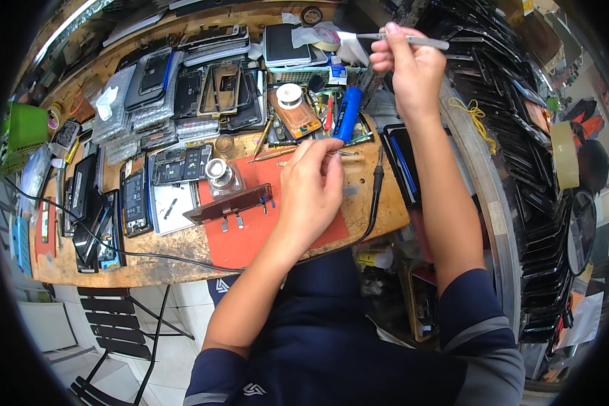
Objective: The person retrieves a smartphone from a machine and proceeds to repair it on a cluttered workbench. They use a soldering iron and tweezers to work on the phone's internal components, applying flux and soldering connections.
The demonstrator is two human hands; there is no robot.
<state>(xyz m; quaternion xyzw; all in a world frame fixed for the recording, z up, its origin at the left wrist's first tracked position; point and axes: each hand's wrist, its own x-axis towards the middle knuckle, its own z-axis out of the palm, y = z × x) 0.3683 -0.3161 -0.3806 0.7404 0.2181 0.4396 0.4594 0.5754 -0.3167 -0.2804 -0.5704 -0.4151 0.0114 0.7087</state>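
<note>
My right hand point(413, 74) is raised at the upper right, its fingers closed round slim metal tweezers point(423, 42). A white piece of tissue point(350, 49) shows at the tool's far tip; whether it is gripped there I cannot tell. Over the red mat point(237, 252), my left hand point(311, 179) has its thumb and index finger curled toward each other, and what lies between them is too small to make out. Beside its wrist a dark phone screen point(230, 204) stands on edge, short flex cables hanging from it. Right behind that screen is a clear glass bottle point(224, 181) with a metal cap.
Stacked phone parts in bubble wrap point(152, 122) fill the back left. A blue cylinder point(347, 114) and a white wire spool point(289, 96) lie beyond my left hand. A soldering iron point(377, 183) with its cable runs along the right. Opened phones point(135, 196) sit left.
</note>
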